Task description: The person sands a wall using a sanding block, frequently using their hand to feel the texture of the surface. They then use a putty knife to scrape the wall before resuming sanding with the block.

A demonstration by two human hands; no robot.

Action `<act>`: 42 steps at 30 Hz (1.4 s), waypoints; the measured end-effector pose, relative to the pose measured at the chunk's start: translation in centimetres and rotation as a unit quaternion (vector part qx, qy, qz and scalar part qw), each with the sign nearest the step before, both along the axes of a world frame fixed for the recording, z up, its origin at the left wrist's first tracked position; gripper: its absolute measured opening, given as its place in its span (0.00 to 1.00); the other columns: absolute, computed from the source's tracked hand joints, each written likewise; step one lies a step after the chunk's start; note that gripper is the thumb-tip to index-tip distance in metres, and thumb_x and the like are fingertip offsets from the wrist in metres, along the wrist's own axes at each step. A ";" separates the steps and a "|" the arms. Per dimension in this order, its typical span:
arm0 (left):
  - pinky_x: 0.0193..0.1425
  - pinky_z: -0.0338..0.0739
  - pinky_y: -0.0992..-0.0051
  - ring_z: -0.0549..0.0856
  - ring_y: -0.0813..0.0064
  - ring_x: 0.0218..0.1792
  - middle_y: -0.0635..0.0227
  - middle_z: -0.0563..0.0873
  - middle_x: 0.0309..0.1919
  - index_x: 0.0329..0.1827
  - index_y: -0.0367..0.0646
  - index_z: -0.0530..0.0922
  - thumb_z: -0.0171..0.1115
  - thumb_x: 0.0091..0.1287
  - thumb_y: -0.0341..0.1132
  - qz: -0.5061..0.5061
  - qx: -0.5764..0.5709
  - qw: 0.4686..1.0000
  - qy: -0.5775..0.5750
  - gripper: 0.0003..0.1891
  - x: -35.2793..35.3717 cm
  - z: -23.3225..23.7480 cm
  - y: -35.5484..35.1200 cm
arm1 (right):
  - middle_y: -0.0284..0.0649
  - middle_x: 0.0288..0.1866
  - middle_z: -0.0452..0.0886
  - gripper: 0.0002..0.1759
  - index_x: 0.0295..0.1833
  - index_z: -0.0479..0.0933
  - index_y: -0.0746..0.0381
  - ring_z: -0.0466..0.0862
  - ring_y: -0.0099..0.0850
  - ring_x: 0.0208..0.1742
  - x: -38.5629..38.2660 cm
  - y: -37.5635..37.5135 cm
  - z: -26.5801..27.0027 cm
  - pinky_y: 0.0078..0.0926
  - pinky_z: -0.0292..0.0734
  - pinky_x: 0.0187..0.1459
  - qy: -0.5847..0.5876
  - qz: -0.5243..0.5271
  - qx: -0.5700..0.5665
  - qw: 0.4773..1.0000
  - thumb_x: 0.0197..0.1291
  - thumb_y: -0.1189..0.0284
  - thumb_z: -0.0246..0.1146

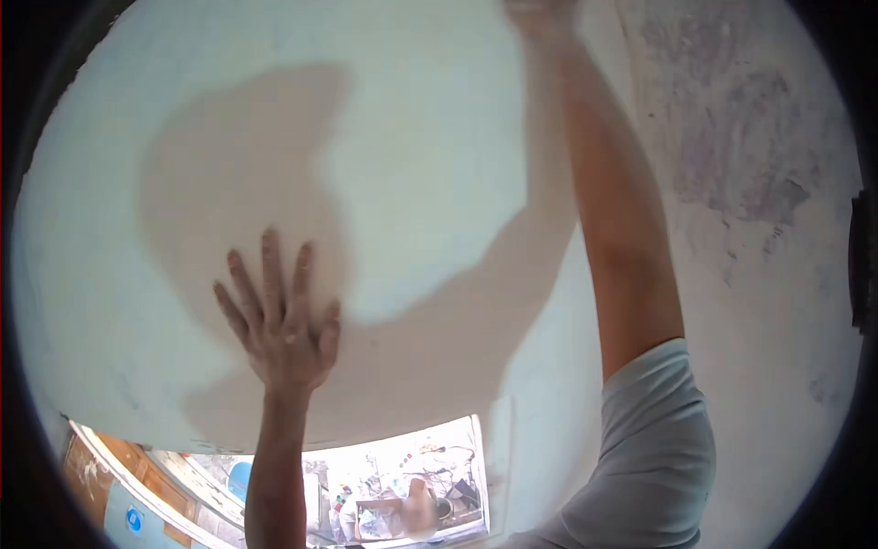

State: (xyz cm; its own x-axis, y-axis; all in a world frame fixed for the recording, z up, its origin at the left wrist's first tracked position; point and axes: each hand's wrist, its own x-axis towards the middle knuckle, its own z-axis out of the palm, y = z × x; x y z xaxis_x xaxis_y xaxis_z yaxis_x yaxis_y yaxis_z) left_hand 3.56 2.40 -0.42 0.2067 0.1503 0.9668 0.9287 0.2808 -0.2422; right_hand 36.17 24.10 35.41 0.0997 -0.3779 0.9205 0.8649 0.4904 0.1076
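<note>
My left hand (291, 343) lies on the pale plastered surface (430, 183) with its fingers spread, and it holds nothing. My right arm stretches up to the top edge of the view, its sleeve grey. Only a blurred part of my right hand (544, 11) shows there. Its fingers are cut off by the frame, so whether it holds anything is hidden. A large shadow of my head and arm falls across the surface around my left hand.
On the right is a rougher wall (741, 302) with grey-purple patches. Low down, a bright opening (402, 448) shows cluttered things beyond it. Brown wooden panels (114, 457) and a light-blue panel with a round blue mark (134, 519) are at the lower left.
</note>
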 end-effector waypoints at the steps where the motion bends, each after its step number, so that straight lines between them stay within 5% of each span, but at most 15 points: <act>1: 0.87 0.40 0.32 0.53 0.38 0.88 0.61 0.61 0.89 0.86 0.60 0.70 0.44 0.82 0.61 0.011 0.002 1.000 0.011 0.33 -0.1 0.1 -0.1 | 0.35 0.87 0.65 0.31 0.80 0.72 0.33 0.56 0.41 0.91 -3.5 -1.2 -1.9 0.74 0.49 0.82 -0.057 0.002 0.011 0.998 0.77 0.40 0.53; 4: 0.87 0.40 0.33 0.52 0.39 0.89 0.59 0.60 0.89 0.86 0.55 0.69 0.41 0.83 0.62 0.014 0.010 0.999 0.034 0.35 -0.9 0.2 0.3 | 0.34 0.89 0.62 0.30 0.80 0.72 0.31 0.54 0.39 0.92 -10.6 -6.6 -13.0 0.71 0.43 0.86 -0.315 -0.049 0.057 0.946 0.77 0.39 0.52; 7: 0.87 0.42 0.31 0.54 0.38 0.88 0.62 0.62 0.89 0.86 0.62 0.70 0.43 0.82 0.63 0.021 0.007 0.999 0.025 0.34 -0.9 -0.1 0.2 | 0.37 0.86 0.69 0.27 0.80 0.74 0.34 0.59 0.40 0.90 -8.4 -6.2 -16.5 0.66 0.49 0.85 -0.310 0.056 0.032 0.949 0.80 0.45 0.53; 9: 0.87 0.42 0.31 0.54 0.39 0.88 0.62 0.62 0.89 0.86 0.62 0.70 0.43 0.82 0.63 0.018 0.012 0.999 0.033 0.34 -1.0 0.1 0.4 | 0.32 0.85 0.69 0.31 0.80 0.72 0.38 0.62 0.40 0.88 -2.5 -1.0 -12.2 0.62 0.62 0.80 -0.133 -0.095 0.085 0.983 0.76 0.44 0.57; 13: 0.88 0.43 0.34 0.53 0.42 0.89 0.63 0.61 0.89 0.87 0.59 0.68 0.38 0.83 0.64 0.043 0.027 0.998 0.038 0.35 -0.8 -0.1 0.5 | 0.35 0.86 0.67 0.31 0.81 0.71 0.40 0.63 0.41 0.88 8.4 3.4 -9.4 0.64 0.58 0.81 0.066 -0.030 -0.029 0.997 0.78 0.45 0.55; 16: 0.88 0.43 0.34 0.54 0.43 0.89 0.65 0.61 0.90 0.87 0.61 0.68 0.37 0.83 0.64 0.050 0.038 0.997 0.035 0.35 -0.6 0.0 0.6 | 0.37 0.87 0.66 0.32 0.82 0.71 0.42 0.63 0.42 0.87 4.0 2.0 -12.5 0.66 0.56 0.82 0.068 -0.049 -0.043 0.996 0.78 0.46 0.53; 23: 0.87 0.45 0.32 0.55 0.43 0.89 0.68 0.60 0.90 0.87 0.65 0.68 0.46 0.82 0.61 0.030 0.041 0.998 0.043 0.33 -0.7 -0.3 0.7 | 0.39 0.85 0.70 0.27 0.75 0.80 0.38 0.60 0.44 0.90 -3.5 -7.0 -26.4 0.69 0.44 0.86 -0.406 0.007 -0.031 0.913 0.79 0.46 0.53; 27: 0.87 0.43 0.31 0.51 0.42 0.89 0.67 0.55 0.91 0.89 0.65 0.62 0.48 0.83 0.60 0.051 0.027 0.997 0.046 0.34 -0.9 0.0 0.3 | 0.42 0.87 0.67 0.28 0.77 0.79 0.48 0.62 0.45 0.88 2.2 -1.9 -21.7 0.66 0.52 0.84 -0.180 -0.051 -0.046 0.981 0.79 0.50 0.57; 30: 0.87 0.43 0.29 0.48 0.40 0.89 0.66 0.51 0.92 0.91 0.65 0.58 0.51 0.83 0.59 0.053 0.001 0.998 0.043 0.35 -0.8 -0.1 -0.2 | 0.47 0.86 0.68 0.32 0.81 0.74 0.43 0.60 0.46 0.89 2.5 0.3 -23.2 0.70 0.52 0.82 0.050 0.119 0.021 0.991 0.78 0.45 0.55; 32: 0.87 0.43 0.28 0.48 0.40 0.89 0.65 0.50 0.92 0.91 0.66 0.57 0.52 0.83 0.58 0.051 -0.005 0.998 0.043 0.36 0.0 0.1 -0.3 | 0.46 0.88 0.65 0.29 0.81 0.74 0.48 0.59 0.48 0.89 0.9 -1.8 -26.4 0.68 0.53 0.82 0.081 -0.052 -0.083 0.992 0.81 0.53 0.55; 34: 0.85 0.44 0.26 0.48 0.40 0.89 0.67 0.50 0.92 0.91 0.68 0.56 0.54 0.83 0.56 0.081 -0.019 0.997 -0.007 0.36 1.5 0.3 -0.1 | 0.50 0.85 0.69 0.31 0.83 0.72 0.45 0.61 0.47 0.89 -2.6 -4.4 -33.0 0.74 0.51 0.82 -0.139 -0.035 -0.042 0.989 0.78 0.53 0.56; 36: 0.85 0.45 0.25 0.50 0.43 0.89 0.69 0.51 0.92 0.91 0.69 0.57 0.52 0.83 0.56 0.064 -0.005 0.998 0.000 0.35 2.1 1.5 0.8 | 0.37 0.85 0.70 0.28 0.80 0.76 0.35 0.63 0.44 0.88 -3.9 -7.5 -39.0 0.73 0.50 0.83 -0.327 0.080 -0.149 0.930 0.76 0.55 0.59; 39: 0.85 0.46 0.25 0.54 0.49 0.89 0.72 0.53 0.92 0.90 0.70 0.58 0.50 0.84 0.58 0.043 0.035 0.998 0.029 0.33 1.8 2.6 2.5 | 0.37 0.85 0.70 0.26 0.76 0.79 0.37 0.65 0.42 0.87 -0.8 -7.0 -38.5 0.71 0.51 0.84 -0.436 0.058 -0.073 0.895 0.75 0.52 0.60; 41: 0.85 0.48 0.26 0.57 0.52 0.89 0.73 0.55 0.91 0.90 0.70 0.59 0.48 0.84 0.58 0.046 0.065 0.996 0.050 0.32 1.3 2.8 3.0 | 0.38 0.86 0.69 0.29 0.79 0.76 0.39 0.61 0.37 0.89 2.7 -3.9 -34.4 0.65 0.44 0.86 -0.259 -0.044 -0.113 0.958 0.78 0.46 0.56; 42: 0.85 0.49 0.28 0.58 0.53 0.89 0.74 0.57 0.91 0.90 0.71 0.60 0.47 0.85 0.59 0.040 0.077 0.995 0.057 0.32 1.3 2.6 3.0 | 0.45 0.86 0.68 0.33 0.83 0.72 0.47 0.59 0.42 0.90 4.5 -2.5 -31.8 0.69 0.44 0.84 -0.183 0.049 -0.078 0.979 0.79 0.46 0.54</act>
State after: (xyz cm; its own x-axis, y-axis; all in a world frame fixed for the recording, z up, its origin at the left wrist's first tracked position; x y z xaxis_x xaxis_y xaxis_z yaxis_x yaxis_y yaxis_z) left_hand 4.81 5.43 2.16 0.3101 0.0231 0.9504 0.8710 0.3938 -0.2938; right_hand 40.64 21.65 3.61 -0.2195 -0.2344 0.9470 0.7300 0.6045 0.3188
